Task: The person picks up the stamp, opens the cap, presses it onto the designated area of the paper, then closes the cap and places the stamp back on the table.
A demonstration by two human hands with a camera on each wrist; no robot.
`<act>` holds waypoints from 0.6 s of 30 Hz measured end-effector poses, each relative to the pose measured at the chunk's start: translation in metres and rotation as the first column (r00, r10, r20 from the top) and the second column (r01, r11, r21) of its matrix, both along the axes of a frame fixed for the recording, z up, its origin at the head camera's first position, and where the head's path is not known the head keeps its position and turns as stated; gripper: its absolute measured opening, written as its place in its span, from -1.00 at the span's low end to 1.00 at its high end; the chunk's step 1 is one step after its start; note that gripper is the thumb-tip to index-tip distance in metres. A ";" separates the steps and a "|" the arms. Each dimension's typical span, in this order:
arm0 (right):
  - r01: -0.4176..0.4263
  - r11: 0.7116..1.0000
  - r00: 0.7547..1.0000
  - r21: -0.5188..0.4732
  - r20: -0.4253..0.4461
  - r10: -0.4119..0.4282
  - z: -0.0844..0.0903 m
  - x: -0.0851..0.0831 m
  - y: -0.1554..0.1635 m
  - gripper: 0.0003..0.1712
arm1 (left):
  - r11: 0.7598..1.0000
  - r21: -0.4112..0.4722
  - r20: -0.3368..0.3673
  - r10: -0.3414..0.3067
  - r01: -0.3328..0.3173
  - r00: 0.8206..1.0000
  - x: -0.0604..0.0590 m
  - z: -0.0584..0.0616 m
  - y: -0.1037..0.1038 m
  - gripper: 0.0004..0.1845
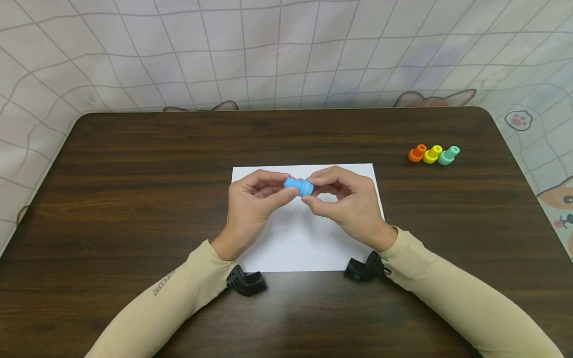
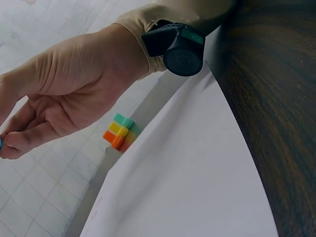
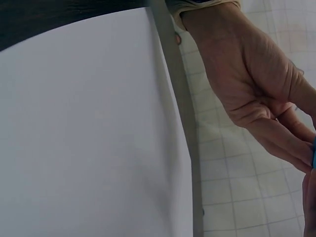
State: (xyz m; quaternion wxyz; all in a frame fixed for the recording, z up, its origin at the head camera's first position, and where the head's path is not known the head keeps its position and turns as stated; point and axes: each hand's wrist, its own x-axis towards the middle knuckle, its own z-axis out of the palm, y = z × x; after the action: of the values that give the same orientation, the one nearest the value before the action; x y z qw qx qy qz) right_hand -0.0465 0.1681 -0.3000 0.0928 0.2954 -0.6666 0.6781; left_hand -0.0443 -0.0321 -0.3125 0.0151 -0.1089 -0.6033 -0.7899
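A small blue peg-shaped plastic piece [image 1: 298, 186], with a rounded narrow end and a wider end marked by a pale seam, is held above a white sheet of paper [image 1: 295, 238]. My left hand [image 1: 255, 201] pinches its narrow end between thumb and fingers. At the wider end, the thumb and index finger of my right hand [image 1: 346, 199] pinch it from the other side. In the left wrist view, the right hand [image 2: 74, 84] appears with just a sliver of blue at the frame edge. The right wrist view shows the left hand [image 3: 256, 84], the piece mostly cut off.
Similar pieces in orange [image 1: 417, 153], yellow [image 1: 432, 154] and mint green [image 1: 448, 155] stand in a row at the back right of the dark wooden table [image 1: 134, 199]. A grid-patterned cloth [image 1: 286, 54] hangs behind. Black wrist cameras [image 1: 246, 282] sit below both wrists.
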 end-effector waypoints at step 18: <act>0.054 0.997 0.992 0.049 -0.117 -0.048 -0.001 0.000 0.001 -0.57 | 0.999 0.039 0.002 -0.007 0.007 1.000 0.003 0.002 0.003 -0.69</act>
State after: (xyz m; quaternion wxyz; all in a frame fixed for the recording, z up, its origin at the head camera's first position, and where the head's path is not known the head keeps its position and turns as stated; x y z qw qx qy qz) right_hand -0.0464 0.1691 -0.3007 0.1408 0.3195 -0.6849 0.6395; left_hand -0.0415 -0.0286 -0.3102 0.0138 -0.1095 -0.5876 -0.8016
